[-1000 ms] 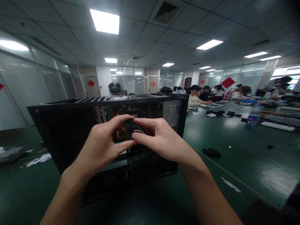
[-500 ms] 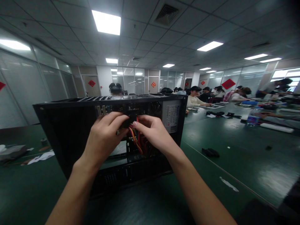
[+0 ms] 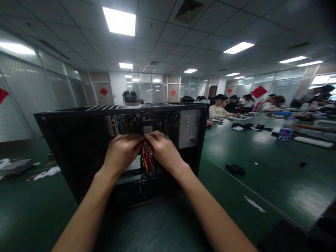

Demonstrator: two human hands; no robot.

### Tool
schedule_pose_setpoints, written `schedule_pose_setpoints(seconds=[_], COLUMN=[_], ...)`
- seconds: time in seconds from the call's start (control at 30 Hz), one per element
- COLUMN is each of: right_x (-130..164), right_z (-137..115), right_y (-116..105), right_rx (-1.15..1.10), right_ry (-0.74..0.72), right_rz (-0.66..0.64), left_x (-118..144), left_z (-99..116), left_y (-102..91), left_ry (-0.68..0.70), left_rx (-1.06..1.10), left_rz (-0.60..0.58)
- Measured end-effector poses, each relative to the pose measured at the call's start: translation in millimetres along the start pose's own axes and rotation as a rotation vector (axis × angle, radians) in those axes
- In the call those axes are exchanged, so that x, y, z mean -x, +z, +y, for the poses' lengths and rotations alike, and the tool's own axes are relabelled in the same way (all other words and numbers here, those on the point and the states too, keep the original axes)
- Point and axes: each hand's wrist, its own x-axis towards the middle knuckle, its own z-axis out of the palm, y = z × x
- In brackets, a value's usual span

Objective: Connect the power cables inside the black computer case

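Note:
An open black computer case [image 3: 76, 147] stands on its side on the green table [image 3: 262, 168], its inside facing me. My left hand [image 3: 122, 152] and my right hand [image 3: 164, 150] reach into it side by side. Both pinch the connector at the end of a bundle of red, yellow and orange wires [image 3: 147, 157], held against the board in the case. The connector itself is hidden by my fingers. A grey power supply with a white label [image 3: 190, 127] sits at the case's right end, next to a fan [image 3: 173, 122].
Small black parts [image 3: 236, 169] lie on the table to the right, and a white scrap [image 3: 253, 204] nearer me. Papers [image 3: 47, 172] lie at the left. Several people sit at the far end of the table [image 3: 223, 108], with a water bottle [image 3: 286, 129] near them.
Both hands have moved away from me and deeper into the case, carrying the wire connector from in front of the opening up to the board.

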Motion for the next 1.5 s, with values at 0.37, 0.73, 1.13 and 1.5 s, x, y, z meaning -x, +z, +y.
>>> schedule_pose_setpoints(seconds=[0.37, 0.73, 1.13, 1.5], right_x=[12.5, 16.1, 18.8, 20.2], right_z=[30.5, 31.5, 31.0, 23.7], right_y=[45.7, 53.1, 50.8, 45.0], right_rx=[0.031, -0.065, -0.091, -0.103], right_ry=[0.243, 0.279, 0.255, 0.169], right_rz=[-0.322, -0.329, -0.328, -0.276], left_x=[8.2, 12.2, 15.0, 13.2], left_z=[-11.7, -9.0, -8.7, -9.9], left_y=[56.1, 72.7, 73.5, 74.9], left_ry=[-0.319, -0.183, -0.220, -0.298], left_rx=[0.083, 0.032, -0.051, -0.106], left_rz=[-0.473, -0.549, -0.524, -0.571])
